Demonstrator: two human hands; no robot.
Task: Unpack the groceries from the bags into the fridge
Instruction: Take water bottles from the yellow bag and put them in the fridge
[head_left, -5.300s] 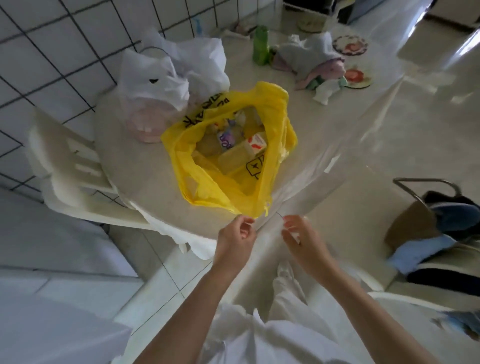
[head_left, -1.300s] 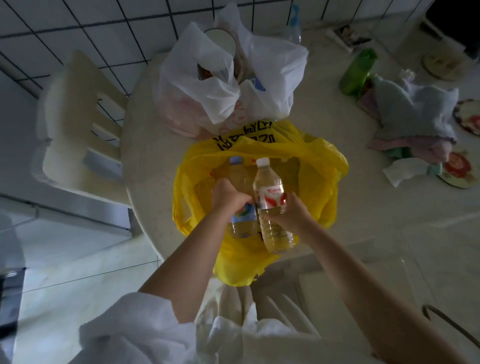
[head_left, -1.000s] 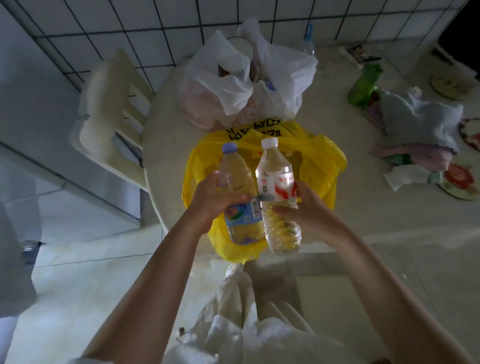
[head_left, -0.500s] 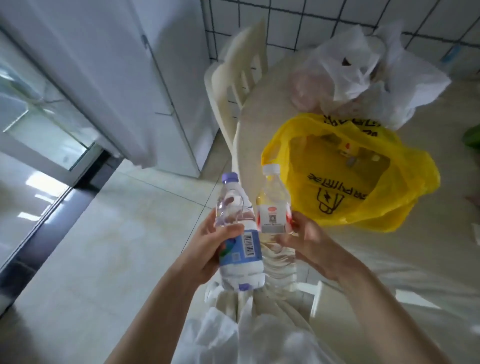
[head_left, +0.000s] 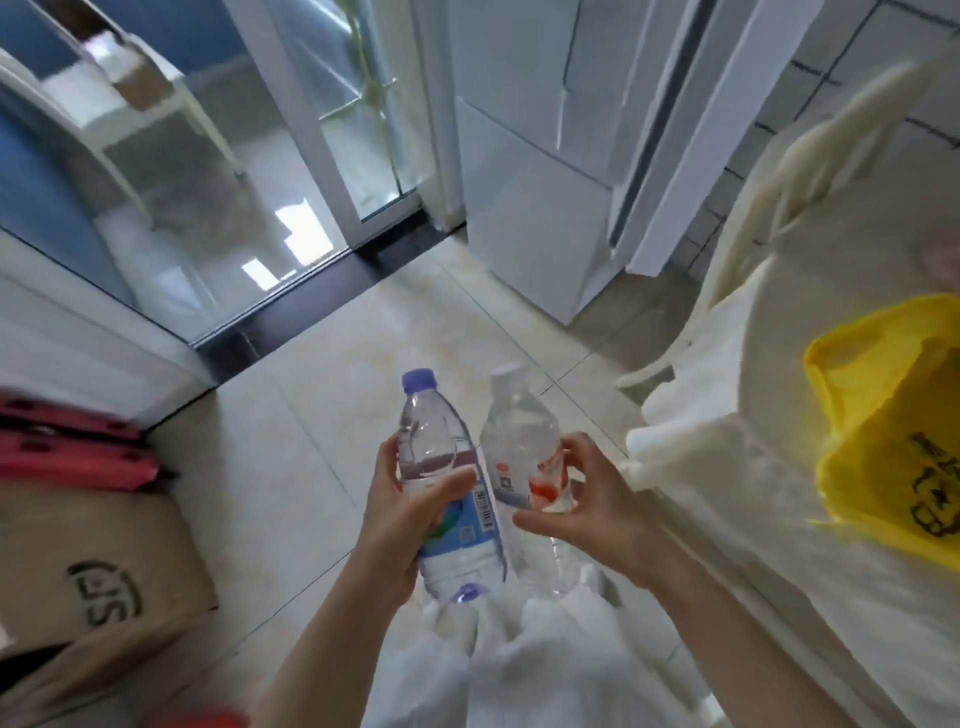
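My left hand (head_left: 400, 514) grips a clear water bottle with a blue cap and blue label (head_left: 441, 478), held upright. Beside it my right hand (head_left: 587, 514) holds a second clear water bottle with a white cap and red-and-white label (head_left: 524, 457). Both bottles are over the floor in front of my body. The yellow grocery bag (head_left: 893, 426) lies open on the round table (head_left: 810, 332) at the right edge. The white fridge (head_left: 550, 171) stands ahead with its doors closed.
A white plastic chair (head_left: 727, 291) stands between the table and the fridge. A cardboard box (head_left: 88, 587) sits on the floor at the left with red items (head_left: 72, 452) behind it. A glass sliding door (head_left: 249, 171) lies ahead to the left. Pale floor tiles (head_left: 332, 405) stretch toward the fridge.
Both hands lifted the two bottles out of the yellow bag. My view has swung left, away from the table, so the fridge and glass door are now ahead.
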